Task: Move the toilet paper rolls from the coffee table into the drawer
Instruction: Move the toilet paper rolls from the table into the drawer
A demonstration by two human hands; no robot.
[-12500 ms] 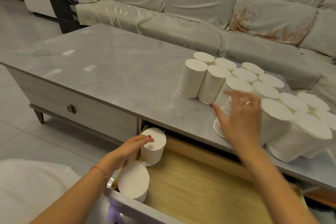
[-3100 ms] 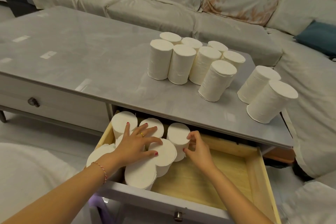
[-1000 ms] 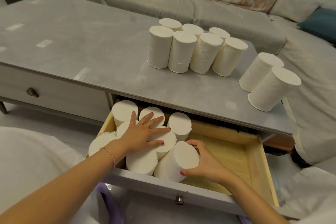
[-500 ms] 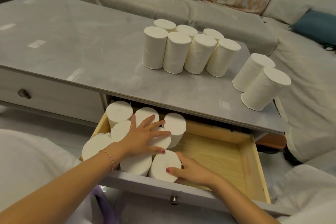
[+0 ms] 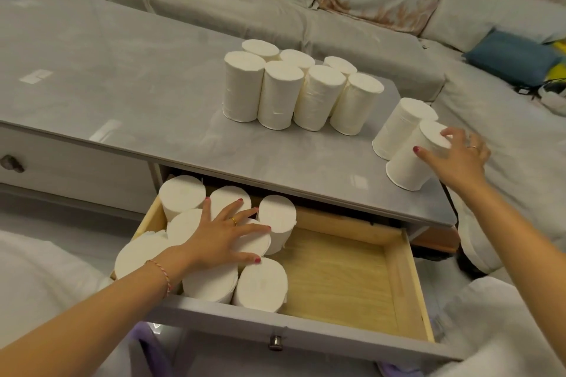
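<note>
- Stretching along the far side, a pale grey sofa [image 5: 245, 0] sits behind everything, with a blue cushion [image 5: 508, 55] at the far right.
- Next in size, the grey coffee table surface [image 5: 122, 70] runs from the left to the right, just near of the sofa.
- Below its near edge, the wooden drawer [image 5: 337, 278] stands pulled open towards the viewer; its right half is bare.
- Seven toilet paper rolls [image 5: 294, 92] stand upright in a tight cluster at the middle of the surface, and two more stand well apart from them at the right end, close to the edge.
- Roughly eight packed rolls [image 5: 260, 288] stand upright, filling the drawer's left half.
- At the right end, the right hand [image 5: 453, 159] reaches over the nearer roll [image 5: 410, 162], fingers [image 5: 428, 154] spread and curling round its top; a firm hold is not yet clear.
- Lying flat, the left hand [image 5: 223, 236] rests fingers splayed on the tops of the packed rolls, gripping nothing.
- Risk, as a judgement: the reached roll looks tilted near the edge, so a loose or hurried grab could knock it or its neighbour off the right end.
</note>
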